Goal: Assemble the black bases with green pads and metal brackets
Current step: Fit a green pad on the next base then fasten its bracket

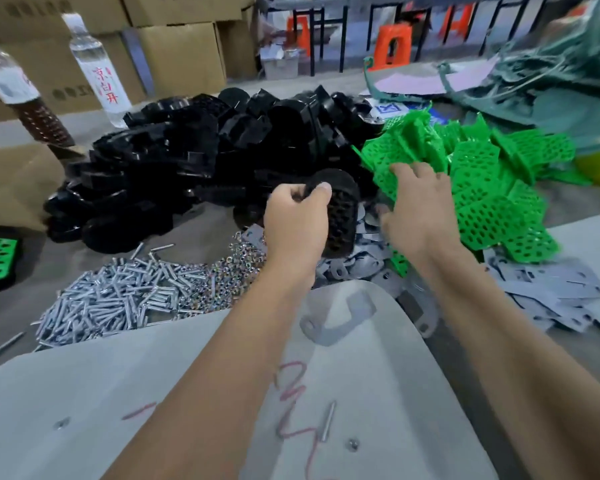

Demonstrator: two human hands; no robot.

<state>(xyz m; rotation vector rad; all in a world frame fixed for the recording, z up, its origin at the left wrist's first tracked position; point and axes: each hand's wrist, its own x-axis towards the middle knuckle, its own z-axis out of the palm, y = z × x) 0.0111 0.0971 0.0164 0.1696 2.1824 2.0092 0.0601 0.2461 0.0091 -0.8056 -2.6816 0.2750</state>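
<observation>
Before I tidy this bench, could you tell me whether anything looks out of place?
A few strays: one bolt and two nuts lie loose on the grey board, and another bolt lies apart from the bolt pile. A lone bracket sits on the board too.

glossy black plastic bases [174, 161], shiny metal bolts [118, 299]
</observation>
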